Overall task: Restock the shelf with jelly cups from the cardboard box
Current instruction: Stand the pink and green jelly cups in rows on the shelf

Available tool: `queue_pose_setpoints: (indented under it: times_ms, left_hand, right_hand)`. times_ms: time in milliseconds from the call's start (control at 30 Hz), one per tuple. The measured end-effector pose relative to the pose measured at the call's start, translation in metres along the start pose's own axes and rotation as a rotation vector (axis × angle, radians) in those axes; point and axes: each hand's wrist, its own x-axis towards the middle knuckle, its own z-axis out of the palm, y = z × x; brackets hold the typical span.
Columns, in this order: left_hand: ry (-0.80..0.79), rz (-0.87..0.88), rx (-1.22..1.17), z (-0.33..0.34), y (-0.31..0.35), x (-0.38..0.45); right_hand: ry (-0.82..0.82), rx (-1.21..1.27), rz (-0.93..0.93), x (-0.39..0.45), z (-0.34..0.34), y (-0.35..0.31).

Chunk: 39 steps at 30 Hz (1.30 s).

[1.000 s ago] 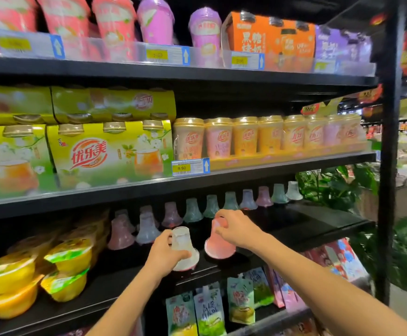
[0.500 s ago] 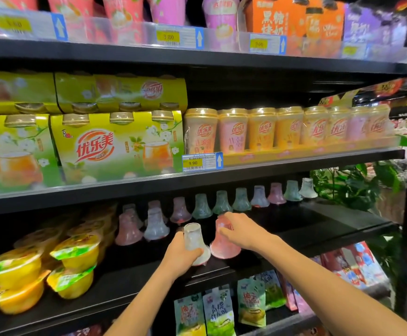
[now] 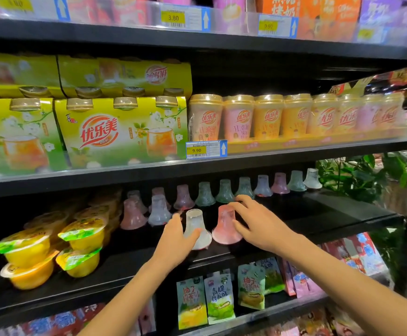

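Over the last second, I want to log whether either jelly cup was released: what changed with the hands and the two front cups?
The right hand has let go: its fingers opened off the top of the pink jelly cup and now spread beside it. The left hand still grips the white jelly cup. Both cups stay upside down on the shelf, side by side; the rows behind are unchanged.

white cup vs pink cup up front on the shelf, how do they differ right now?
The white jelly cup is cloudy white; the pink jelly cup is translucent pink. The left hand curls round the white cup's side, while the right hand lies against the pink cup with looser, spread fingers. White stands left, pink right. Both sit inverted, wide end down, side by side on the dark shelf.
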Motion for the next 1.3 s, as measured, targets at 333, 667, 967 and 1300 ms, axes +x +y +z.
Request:
queue_pose_setpoints:
  times_ms: [333, 667, 967, 1300]
  left_hand:
    - [0.028, 0.467, 0.465, 0.021, -0.014, -0.062]
    - [0.009, 0.360, 0.386, 0.038, -0.009, -0.055]
    - [0.068, 0.265, 0.282, 0.058, -0.013, -0.052]
    - [0.020, 0.137, 0.257, 0.057, -0.010, -0.006]
  right_hand:
    - [-0.035, 0.027, -0.046, -0.046, 0.022, 0.005]
    - [-0.093, 0.125, 0.007, -0.041, 0.057, 0.005]
    - [-0.048, 0.049, -0.123, -0.038, 0.069, 0.021]
    - [-0.049, 0.224, -0.001, -0.013, 0.081, 0.035]
